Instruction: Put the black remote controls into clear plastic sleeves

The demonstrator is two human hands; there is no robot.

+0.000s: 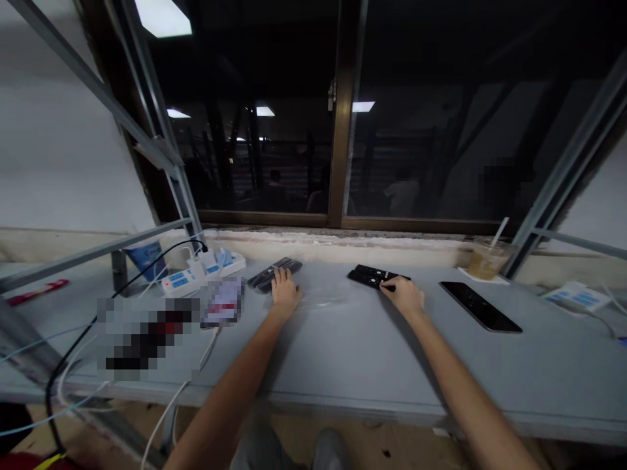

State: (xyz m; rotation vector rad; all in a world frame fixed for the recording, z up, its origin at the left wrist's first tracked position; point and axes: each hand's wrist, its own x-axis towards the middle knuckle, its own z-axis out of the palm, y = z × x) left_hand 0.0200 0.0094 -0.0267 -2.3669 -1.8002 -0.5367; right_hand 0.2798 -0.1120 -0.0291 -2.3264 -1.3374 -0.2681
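right of the white power strip (203, 274), our left hand (285, 290) lies flat, gripping nothing, on a slim black plastic remote (274, 269); farther right, our right hand (404, 295) touches a second black remote (372, 277), but we cannot tell if it grips. both seem light, stiff and smooth; the long edges are best to hold.

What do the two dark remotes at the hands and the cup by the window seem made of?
Left remote, under the left hand: probably dark plastic, slight sheen, ribbed with button rows. Right remote, touched by the right hand: probably black plastic, matte, pale markings. Cup: likely clear plastic; brownish drink shows through.
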